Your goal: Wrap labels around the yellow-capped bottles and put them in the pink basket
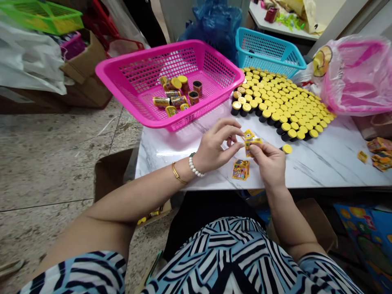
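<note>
My right hand pinches a small yellow printed label between thumb and fingers, just above the marble-patterned table. Close by on its left, my left hand has its thumb and fingers apart, their tips near the label's edge; I see nothing held in them. Another yellow label shows just behind the held one. Below, near the table's front edge, lies a small stack of similar labels. A single yellow-capped tube is beside my right hand, partly hidden by it.
Many black tubes with yellow caps stand packed together behind my hands. A pink basket at the left holds several wrapped tubes. Behind are a blue basket and a blue bag. More labels lie far right.
</note>
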`<action>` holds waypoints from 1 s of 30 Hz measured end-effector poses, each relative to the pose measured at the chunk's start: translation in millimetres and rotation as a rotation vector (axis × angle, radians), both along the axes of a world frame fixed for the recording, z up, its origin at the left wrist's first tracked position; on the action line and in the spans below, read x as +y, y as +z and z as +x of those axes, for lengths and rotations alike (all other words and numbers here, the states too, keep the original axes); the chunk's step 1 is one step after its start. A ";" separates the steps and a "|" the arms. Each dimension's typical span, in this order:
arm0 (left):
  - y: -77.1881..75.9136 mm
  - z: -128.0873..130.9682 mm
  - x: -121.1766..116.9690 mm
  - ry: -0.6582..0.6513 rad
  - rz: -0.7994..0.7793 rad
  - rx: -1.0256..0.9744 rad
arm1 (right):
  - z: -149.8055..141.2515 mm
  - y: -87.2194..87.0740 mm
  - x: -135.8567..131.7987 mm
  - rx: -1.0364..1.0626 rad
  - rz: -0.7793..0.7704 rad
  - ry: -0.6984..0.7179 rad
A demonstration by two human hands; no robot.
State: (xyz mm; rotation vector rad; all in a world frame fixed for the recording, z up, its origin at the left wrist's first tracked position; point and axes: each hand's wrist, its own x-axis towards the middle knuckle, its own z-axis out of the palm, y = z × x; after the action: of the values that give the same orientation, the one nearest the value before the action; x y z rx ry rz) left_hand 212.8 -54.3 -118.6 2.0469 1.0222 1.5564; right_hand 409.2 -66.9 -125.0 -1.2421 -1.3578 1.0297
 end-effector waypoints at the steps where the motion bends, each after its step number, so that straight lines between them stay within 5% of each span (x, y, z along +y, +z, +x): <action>1: 0.8 0.0 -0.7 0.033 -0.041 -0.062 | -1.8 -1.7 2.5 0.068 -0.004 -0.048; 9: 4.4 11.4 -14.2 -0.172 -0.425 -0.309 | -13.6 -7.3 -4.2 0.092 0.060 -0.257; 30: 2.1 13.1 -13.1 -0.040 -0.399 -0.380 | -18.7 -16.6 -11.2 0.065 0.076 -0.219</action>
State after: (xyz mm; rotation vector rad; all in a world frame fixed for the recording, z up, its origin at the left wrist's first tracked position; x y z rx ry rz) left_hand 225.9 -67.5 -116.4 1.4319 1.0330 1.4987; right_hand 390.5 -78.1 -141.5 -1.2580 -1.1719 0.8508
